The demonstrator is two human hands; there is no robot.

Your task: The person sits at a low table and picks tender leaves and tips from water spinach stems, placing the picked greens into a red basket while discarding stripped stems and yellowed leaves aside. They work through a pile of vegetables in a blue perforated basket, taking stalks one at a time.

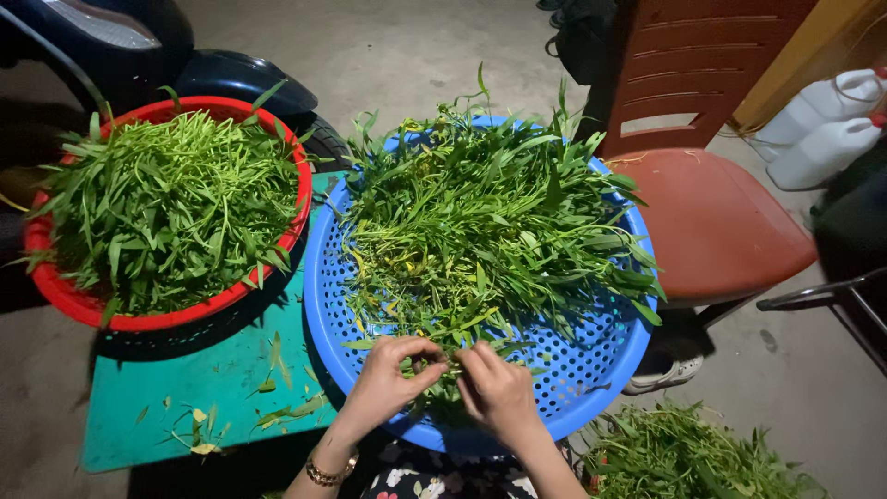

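We pinched one leafy green stem (450, 362) between our left hand (393, 377) and right hand (497, 388), both closed on it. It lay crosswise between them, at the near edge of the blue basket (591, 365).

my left hand (386, 377) and right hand (499, 388) in green stems (442, 370). greens (490, 222) bright green, some yellowed leaves. perforated basket (591, 360) blue, dotted with holes. other basket (65, 296) red. low table (185, 388) teal. chair (711, 212) reddish brown. jugs (822, 129) white, red caps. bracelet (325, 473) gold. my clothing (416, 480) dark, floral print.
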